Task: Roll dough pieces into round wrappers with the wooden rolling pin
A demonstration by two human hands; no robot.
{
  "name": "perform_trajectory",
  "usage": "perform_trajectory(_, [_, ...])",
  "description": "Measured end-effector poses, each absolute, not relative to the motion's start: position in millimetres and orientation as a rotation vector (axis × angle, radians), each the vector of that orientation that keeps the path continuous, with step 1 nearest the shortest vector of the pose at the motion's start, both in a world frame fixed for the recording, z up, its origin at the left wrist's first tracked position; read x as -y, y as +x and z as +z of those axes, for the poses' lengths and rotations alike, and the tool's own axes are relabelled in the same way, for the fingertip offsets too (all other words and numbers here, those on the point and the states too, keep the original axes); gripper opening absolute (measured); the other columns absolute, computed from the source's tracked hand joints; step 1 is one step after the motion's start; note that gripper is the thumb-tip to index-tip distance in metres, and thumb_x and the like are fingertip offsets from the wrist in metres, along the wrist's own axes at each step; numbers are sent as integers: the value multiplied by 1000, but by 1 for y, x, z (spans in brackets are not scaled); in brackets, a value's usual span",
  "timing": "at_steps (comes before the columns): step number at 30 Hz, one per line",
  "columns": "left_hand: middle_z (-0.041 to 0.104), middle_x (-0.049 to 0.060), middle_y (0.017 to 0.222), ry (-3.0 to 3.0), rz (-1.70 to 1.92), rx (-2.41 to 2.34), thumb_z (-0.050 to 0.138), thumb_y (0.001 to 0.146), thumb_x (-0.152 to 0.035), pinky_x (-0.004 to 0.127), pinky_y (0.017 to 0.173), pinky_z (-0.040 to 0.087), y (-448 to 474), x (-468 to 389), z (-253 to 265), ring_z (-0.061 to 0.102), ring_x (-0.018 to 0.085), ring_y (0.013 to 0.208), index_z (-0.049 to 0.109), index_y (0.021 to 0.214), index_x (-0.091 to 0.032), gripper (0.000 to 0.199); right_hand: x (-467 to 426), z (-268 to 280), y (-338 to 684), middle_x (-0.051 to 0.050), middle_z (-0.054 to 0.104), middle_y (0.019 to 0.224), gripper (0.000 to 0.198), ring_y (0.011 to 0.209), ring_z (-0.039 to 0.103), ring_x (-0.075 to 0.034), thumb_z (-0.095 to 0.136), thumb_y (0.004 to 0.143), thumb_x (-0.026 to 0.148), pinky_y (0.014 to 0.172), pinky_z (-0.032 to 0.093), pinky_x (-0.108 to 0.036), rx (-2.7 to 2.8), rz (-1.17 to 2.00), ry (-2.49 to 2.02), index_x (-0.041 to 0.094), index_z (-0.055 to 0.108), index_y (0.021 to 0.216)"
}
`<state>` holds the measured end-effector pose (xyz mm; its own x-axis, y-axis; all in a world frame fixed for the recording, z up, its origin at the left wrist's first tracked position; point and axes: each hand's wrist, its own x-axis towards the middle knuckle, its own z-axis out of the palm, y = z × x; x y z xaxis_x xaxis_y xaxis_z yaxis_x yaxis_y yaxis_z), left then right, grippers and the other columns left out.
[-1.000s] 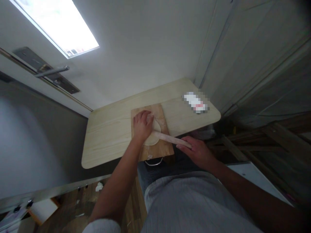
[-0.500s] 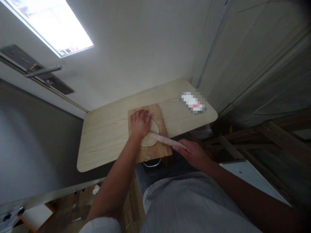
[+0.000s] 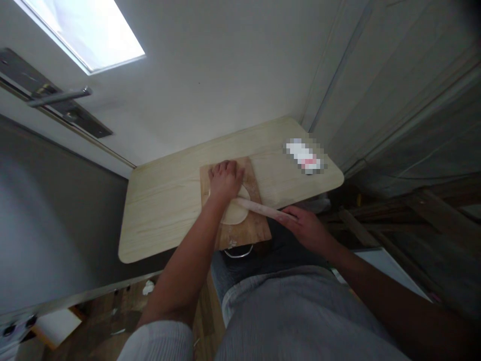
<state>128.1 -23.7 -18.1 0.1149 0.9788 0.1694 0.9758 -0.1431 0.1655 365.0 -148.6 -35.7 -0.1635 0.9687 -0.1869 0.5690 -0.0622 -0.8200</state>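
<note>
A flat, round sheet of dough [image 3: 236, 214] lies on a wooden cutting board [image 3: 244, 233]. My left hand [image 3: 226, 180] covers the far left part of the dough, its fingers bent down onto the far edge and the thumb to the right; the fingertips are hidden. In my right hand [image 3: 303, 225] is the near end of a pale wooden rolling pin [image 3: 261, 209], the fingers wrapped round it. The pin lies slanted across the dough, and its far end reaches in beside my left wrist.
The board rests on a light wooden table [image 3: 161, 200] and sticks out past its near edge. At the table's right end lies a blurred-out white and red item [image 3: 304, 156]. Behind stands a white door with a metal handle [image 3: 62, 98]. A metal loop [image 3: 239, 253] shows below the board.
The view has shifted slightly, so the table and board sit a little to the right. My left hand still rests on the dough, and my right hand still holds the rolling pin across it.
</note>
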Motion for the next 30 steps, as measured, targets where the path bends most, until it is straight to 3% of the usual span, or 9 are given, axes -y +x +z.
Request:
perform_trajectory(12, [72,6,111,2304,863,-2071,35,103,-43,40,105,36,122,37,-18,59,24,110,68,105,-22,38,145,-46,365,-5,77,89,41,82,71,-24,55,91,57,69,49,-31,1773,1068,-1593,22,74,102])
perform_trajectory(18, [69,2,123,2290,774,-2019,42,101,-46,41,110,34,127,53,-24,55,24,120,65,118,-27,34,145,-46,364,-4,77,85,44,77,71,-23,53,92,60,68,50,-32,1801,1019,-1638,24,74,101])
perform_trajectory(30, [52,3,149,2336,377,-2037,23,102,-56,52,116,27,132,44,-19,41,28,138,54,137,-33,53,153,-40,365,-5,76,97,36,85,71,-23,56,92,53,74,52,-32,1803,870,-1575,24,68,111])
